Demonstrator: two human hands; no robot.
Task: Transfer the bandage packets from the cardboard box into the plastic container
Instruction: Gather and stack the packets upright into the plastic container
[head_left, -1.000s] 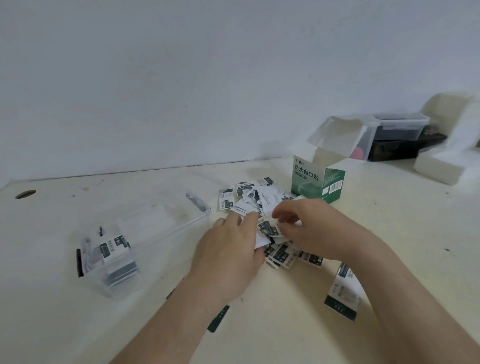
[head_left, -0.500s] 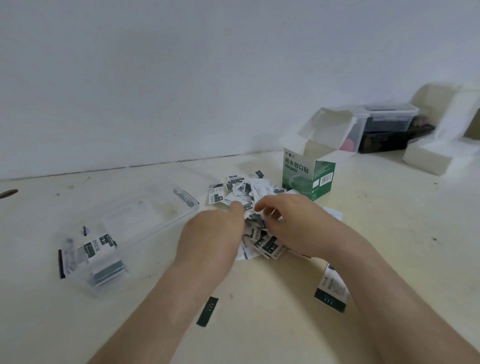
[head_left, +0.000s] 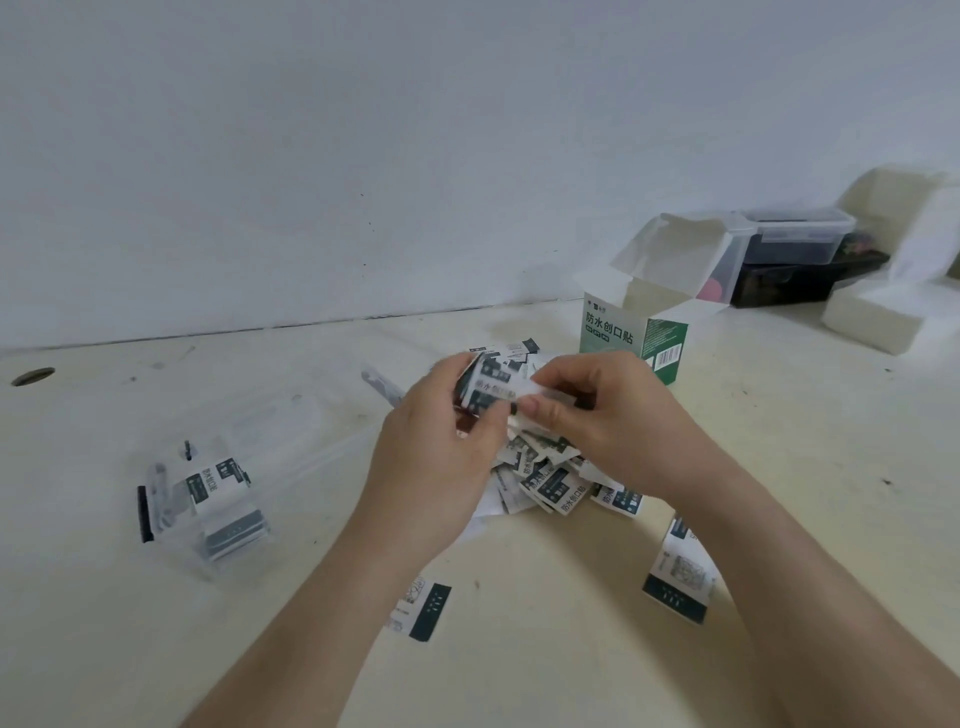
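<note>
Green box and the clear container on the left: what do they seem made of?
Green box: apparently thin printed cardboard, matte, with creased open flaps. Container: likely clear glossy plastic; packets show through its walls.

Printed paper bandage packets (head_left: 553, 480) lie on a matt, scuffed pale tabletop (head_left: 779, 441) between a clear plastic container (head_left: 208, 499) and a smooth green cardboard box (head_left: 636, 332).

light: soft, even, diffuse | shadows: faint under forearms on table (head_left: 779, 415) | glare: none | focus: slightly soft, hands motion-blurred | edges: wide-angle bowing
</note>
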